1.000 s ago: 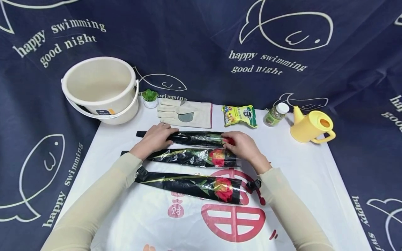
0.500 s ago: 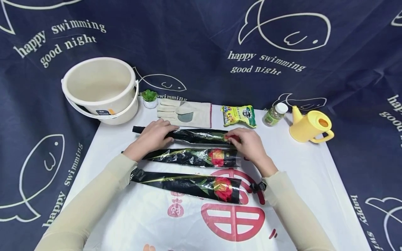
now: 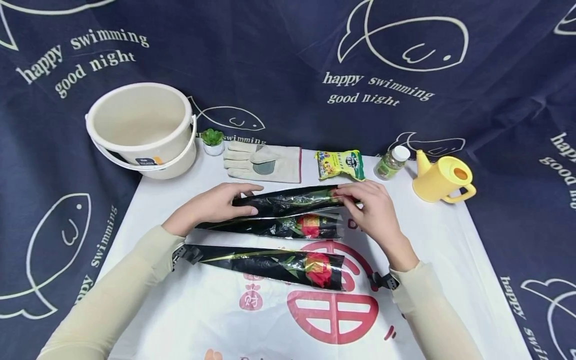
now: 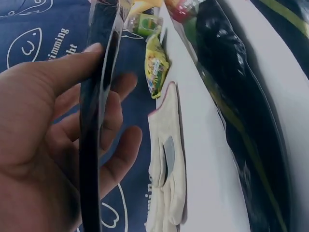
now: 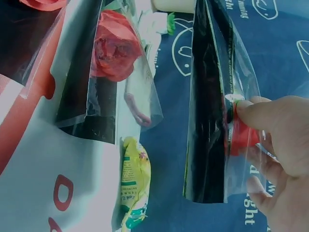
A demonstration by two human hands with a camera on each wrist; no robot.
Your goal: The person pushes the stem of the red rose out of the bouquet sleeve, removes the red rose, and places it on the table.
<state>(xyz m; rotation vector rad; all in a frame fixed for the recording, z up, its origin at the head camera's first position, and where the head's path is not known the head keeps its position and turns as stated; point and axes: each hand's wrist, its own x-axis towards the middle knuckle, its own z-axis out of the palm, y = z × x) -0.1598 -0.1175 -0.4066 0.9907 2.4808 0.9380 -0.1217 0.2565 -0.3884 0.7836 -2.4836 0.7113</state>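
Observation:
Both hands hold a single red rose in a black and clear sleeve [image 3: 292, 201], raised above the white table. The left hand [image 3: 213, 202] grips its narrow stem end, thumb on one side and fingers on the other, as the left wrist view shows. At the wide end the right hand [image 3: 372, 204] pinches the clear film over the red bloom [image 5: 244, 135]. Beneath lies a second wrapped rose [image 3: 274, 228], partly covered by the raised one in the head view. Closest to the person is a third wrapped rose [image 3: 265, 264], lying flat.
A beige bucket [image 3: 144, 132] stands back left, beside a small potted plant [image 3: 212, 142]. Along the back edge are a work glove [image 3: 283, 167], a yellow-green packet [image 3: 340, 165], a white-capped jar [image 3: 391, 164] and a yellow watering can [image 3: 441, 179]. A dark printed curtain [image 3: 279, 60] hangs behind.
The farthest wrapped rose has come up off the table, its wide end shifting right. The left hand's grip has changed around the stem end, and the right hand has moved right with the bloom end.

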